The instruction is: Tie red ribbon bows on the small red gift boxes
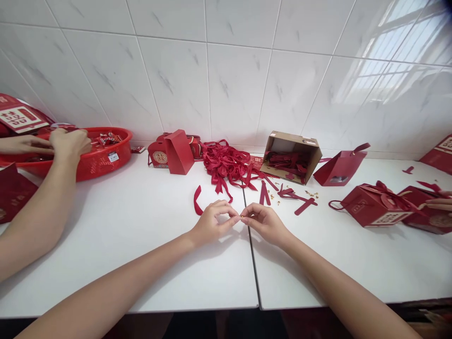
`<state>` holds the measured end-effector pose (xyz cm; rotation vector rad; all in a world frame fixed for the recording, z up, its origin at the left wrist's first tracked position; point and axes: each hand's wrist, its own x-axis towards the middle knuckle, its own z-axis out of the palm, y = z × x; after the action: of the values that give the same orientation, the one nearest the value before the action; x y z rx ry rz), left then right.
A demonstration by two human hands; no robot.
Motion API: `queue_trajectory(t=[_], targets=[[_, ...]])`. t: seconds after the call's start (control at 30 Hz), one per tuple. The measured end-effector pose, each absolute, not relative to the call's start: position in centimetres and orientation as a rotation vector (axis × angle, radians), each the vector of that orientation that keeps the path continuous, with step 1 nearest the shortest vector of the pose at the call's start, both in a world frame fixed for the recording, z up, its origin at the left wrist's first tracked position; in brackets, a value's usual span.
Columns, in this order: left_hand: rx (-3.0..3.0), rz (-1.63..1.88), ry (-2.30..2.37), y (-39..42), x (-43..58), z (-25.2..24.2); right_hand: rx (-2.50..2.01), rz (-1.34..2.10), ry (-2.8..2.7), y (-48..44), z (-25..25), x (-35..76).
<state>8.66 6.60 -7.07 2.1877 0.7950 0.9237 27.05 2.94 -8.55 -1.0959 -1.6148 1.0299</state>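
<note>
Both my hands meet over the white table near its seam. Thumb and forefinger of my left hand point(214, 220) pinch a tiny gold-coloured metal piece point(241, 217), and the fingertips of my right hand point(265, 223) close on it from the other side. The piece is too small to tell its exact kind. Just beyond my left hand lies a short red ribbon point(197, 200). Dark red strips point(264, 193) and several loose gold-coloured metal bits point(278, 203) are scattered past my right hand.
Behind are a ribbon pile point(226, 162), a cardboard box point(314, 155) of strips, and a red bag-shaped box point(341, 168). Red gift boxes point(376, 205) stand right, near another person's hand point(441, 201). At left, another person's hands point(70, 143) work over a red basket point(102, 162).
</note>
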Motion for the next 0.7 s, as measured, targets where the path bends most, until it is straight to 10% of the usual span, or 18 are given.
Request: queue_trajectory(t=[0.7], targets=[[2.5,1.024,0.821,5.7,9.0,-8.2,-0.848,0.833,-1.614,1.3,-6.7,27.6]])
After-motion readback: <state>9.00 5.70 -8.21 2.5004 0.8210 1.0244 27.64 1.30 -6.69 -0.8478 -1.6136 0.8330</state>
